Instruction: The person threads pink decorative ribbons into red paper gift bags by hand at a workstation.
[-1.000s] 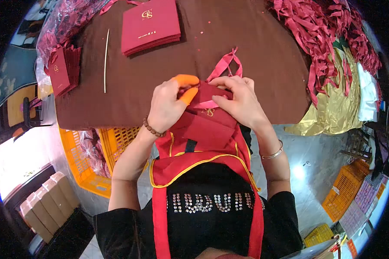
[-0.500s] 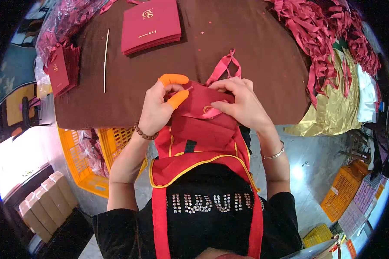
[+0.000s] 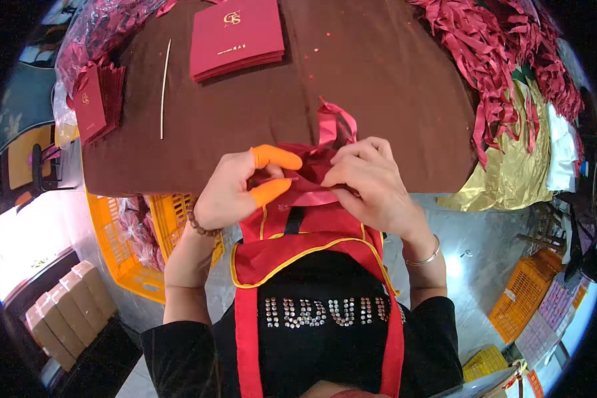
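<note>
Left hand [image 3: 235, 189] and right hand [image 3: 371, 180] pinch the top of the red paper bag [image 3: 310, 164], seemingly light and easily creased, beside its limp ribbon handle [image 3: 335, 129].

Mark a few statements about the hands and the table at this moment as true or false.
1. The left hand wears orange finger covers. True.
2. The right hand and the left hand both grip the small red bag. True.
3. The stack of red bags lies on the floor. False: it lies on the brown table.
4. The right hand holds the thin white stick. False: the stick lies on the table, apart from both hands.
5. The ribbon pile is on the table's right side. True.
</note>
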Available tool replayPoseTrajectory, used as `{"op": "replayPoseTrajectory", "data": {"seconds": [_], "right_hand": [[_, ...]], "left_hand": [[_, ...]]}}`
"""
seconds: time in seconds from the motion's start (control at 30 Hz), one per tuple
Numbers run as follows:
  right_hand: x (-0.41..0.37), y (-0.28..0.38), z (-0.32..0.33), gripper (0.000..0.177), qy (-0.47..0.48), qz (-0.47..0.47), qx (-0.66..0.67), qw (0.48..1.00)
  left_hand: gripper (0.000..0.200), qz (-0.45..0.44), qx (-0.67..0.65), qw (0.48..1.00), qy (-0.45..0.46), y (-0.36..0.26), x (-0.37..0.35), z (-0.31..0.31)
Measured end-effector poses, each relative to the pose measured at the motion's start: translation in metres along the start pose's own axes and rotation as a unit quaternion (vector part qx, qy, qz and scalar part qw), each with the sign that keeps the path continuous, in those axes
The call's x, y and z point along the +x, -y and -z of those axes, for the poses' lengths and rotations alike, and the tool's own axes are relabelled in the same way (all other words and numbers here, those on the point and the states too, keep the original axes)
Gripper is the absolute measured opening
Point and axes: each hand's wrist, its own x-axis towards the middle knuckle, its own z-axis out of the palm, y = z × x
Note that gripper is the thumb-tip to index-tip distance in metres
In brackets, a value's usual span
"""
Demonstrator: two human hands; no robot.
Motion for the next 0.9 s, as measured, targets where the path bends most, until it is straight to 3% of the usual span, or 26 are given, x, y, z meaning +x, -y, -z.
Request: {"op": "replayPoseTrajectory", "data": {"seconds": [0.1,0.23,0.47,0.57,0.63,0.77,0.9], "right_hand": [[0.001,0.004,0.001,0.023,0.005,0.006,0.004,1.0],[0.002,0.006,0.0,0.023,-0.004,-0.003,0.016,1.0],[0.0,0.002,-0.002,0.02,0.007,-0.029,0.037,0.999],[0.003,-0.003,-0.001,0.015,0.032,-0.089,0.066,0.993],[0.007,-0.003,0.0,0.013,0.041,-0.237,0.201,0.95],[0.004,-0.016,-0.009,0.012,0.01,-0.299,0.315,0.901],[0.005,-0.022,-0.01,0.012,0.018,-0.309,0.337,0.889]], "left_hand": [[0.025,-0.058,0.051,0.997,-0.004,-0.001,-0.005,0.0],[0.025,0.0,0.013,1.0,-0.001,-0.002,-0.004,0.002],[0.024,-0.036,0.026,0.999,0.006,0.009,0.0,0.001],[0.027,-0.012,-0.031,0.999,-0.021,0.016,0.008,-0.001],[0.028,-0.007,-0.041,0.996,-0.074,0.019,0.014,-0.005],[0.022,-0.007,-0.011,0.995,-0.098,0.022,0.021,-0.014],[0.022,0.008,0.008,0.994,-0.111,0.021,0.023,-0.016]]}}
